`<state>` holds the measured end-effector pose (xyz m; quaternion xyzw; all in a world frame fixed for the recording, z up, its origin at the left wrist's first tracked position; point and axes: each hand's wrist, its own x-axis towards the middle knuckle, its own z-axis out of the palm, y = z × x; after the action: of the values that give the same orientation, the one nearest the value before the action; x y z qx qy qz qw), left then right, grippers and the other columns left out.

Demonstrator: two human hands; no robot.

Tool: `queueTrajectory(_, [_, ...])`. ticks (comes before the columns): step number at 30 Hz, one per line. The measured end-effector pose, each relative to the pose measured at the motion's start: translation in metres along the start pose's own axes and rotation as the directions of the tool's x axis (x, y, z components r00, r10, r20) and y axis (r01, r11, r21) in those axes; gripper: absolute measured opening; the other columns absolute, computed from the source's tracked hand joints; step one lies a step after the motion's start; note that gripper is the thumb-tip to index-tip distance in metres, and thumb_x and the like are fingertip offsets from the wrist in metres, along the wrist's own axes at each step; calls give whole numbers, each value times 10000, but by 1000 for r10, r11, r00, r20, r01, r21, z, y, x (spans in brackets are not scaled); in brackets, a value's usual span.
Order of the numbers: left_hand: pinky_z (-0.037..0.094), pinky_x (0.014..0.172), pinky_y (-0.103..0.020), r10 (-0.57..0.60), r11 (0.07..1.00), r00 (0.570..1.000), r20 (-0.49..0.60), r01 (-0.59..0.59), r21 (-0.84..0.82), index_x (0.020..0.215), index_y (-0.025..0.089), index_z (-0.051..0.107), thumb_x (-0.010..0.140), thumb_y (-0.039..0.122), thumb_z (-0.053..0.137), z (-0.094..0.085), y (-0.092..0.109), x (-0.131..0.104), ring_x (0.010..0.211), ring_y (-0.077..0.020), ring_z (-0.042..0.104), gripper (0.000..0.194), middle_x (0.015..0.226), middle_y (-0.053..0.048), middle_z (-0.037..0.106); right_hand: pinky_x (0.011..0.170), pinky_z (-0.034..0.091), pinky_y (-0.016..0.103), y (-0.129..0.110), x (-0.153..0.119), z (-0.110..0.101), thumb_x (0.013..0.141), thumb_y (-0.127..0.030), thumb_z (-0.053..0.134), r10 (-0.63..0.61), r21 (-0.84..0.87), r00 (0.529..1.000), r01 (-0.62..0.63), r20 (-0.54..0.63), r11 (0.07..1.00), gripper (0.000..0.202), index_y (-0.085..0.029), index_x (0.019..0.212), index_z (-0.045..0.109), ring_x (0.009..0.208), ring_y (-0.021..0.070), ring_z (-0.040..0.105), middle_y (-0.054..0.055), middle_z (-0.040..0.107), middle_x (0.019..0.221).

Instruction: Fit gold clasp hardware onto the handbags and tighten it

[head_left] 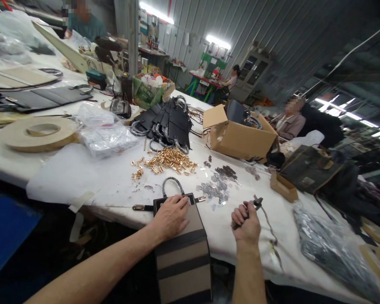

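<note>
A striped taupe-and-black bag panel hangs over the table's near edge toward me. It has a braided handle at its far end, and a strap with gold-coloured metal sticks out on the left. My left hand lies flat on the panel's top part, fingers stretched out. To the right, above the white table, my right hand is wrapped round dark pliers; their head shows past the thumb. Gold metal fittings and thin silver metal plates lie in loose piles beyond my hands.
Behind the piles are black bag pieces with handles and an open cardboard box. A tape roll and plastic-wrapped packets lie left. A plastic bag and small carton lie right. Other people sit farther off.
</note>
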<state>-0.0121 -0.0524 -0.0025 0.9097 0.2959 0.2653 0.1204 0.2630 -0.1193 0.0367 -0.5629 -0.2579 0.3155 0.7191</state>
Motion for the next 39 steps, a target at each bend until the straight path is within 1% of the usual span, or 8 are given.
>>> queueTrajectory(2, [478,953,-502,-5,999,999,40,4,41,1253,169,617,867,402,725,-1,1,3,1162,-355,557,464,1315,-152,640,365,191,195,-2,-12,43,905,-511,638,1,138,998,-9,61,990,360,-236,747,469,411,73,186,-112,229,568])
queueTrajectory(5, [468,963,-491,-23,997,994,107,15,71,1284,167,602,891,442,694,-6,2,7,1176,-340,543,488,1330,-136,632,407,278,199,4,-22,92,866,-447,660,-18,263,992,-17,128,965,356,-225,707,431,461,75,306,-83,326,619])
queueTrajectory(9, [451,1002,-467,-50,995,985,167,36,89,1333,174,576,929,456,641,-12,4,8,1216,-313,519,497,1382,-114,606,391,209,211,24,-27,121,875,-406,671,-39,355,995,2,96,935,419,-214,636,386,437,65,217,-94,296,563])
queueTrajectory(11, [451,1001,-468,-57,995,981,183,41,91,1340,178,572,931,457,632,-13,4,9,1221,-308,516,499,1392,-110,601,383,150,235,33,-30,124,917,-395,642,-94,355,994,69,55,932,476,-218,605,329,423,71,140,-105,224,519])
queueTrajectory(16, [447,1013,-463,-69,996,980,184,58,67,1334,184,575,919,453,642,-13,3,10,1230,-301,508,499,1402,-96,601,426,179,254,44,-36,121,932,-316,550,-194,400,977,142,92,905,342,-225,663,359,440,95,164,-101,221,504])
queueTrajectory(21, [444,1023,-462,-78,996,979,190,69,50,1319,177,579,905,451,661,-13,2,10,1238,-299,498,503,1400,-93,603,411,154,259,54,-38,122,977,-331,487,-262,376,964,224,52,899,402,-228,647,282,414,92,117,-110,172,486])
queueTrajectory(29, [432,1041,-468,-73,997,977,199,71,16,1313,202,587,907,440,662,-13,1,10,1257,-313,493,477,1419,-100,595,385,162,223,65,-36,129,996,-323,503,-292,336,956,281,-19,899,460,-228,635,234,379,68,116,-123,169,468])
queueTrajectory(39, [416,1081,-463,-48,998,978,204,55,-30,1349,147,564,877,409,669,-9,-3,2,1276,-323,473,549,1445,-131,573,380,209,204,68,-35,142,996,-342,574,-308,178,949,293,65,939,438,-243,668,301,361,55,181,-140,225,476])
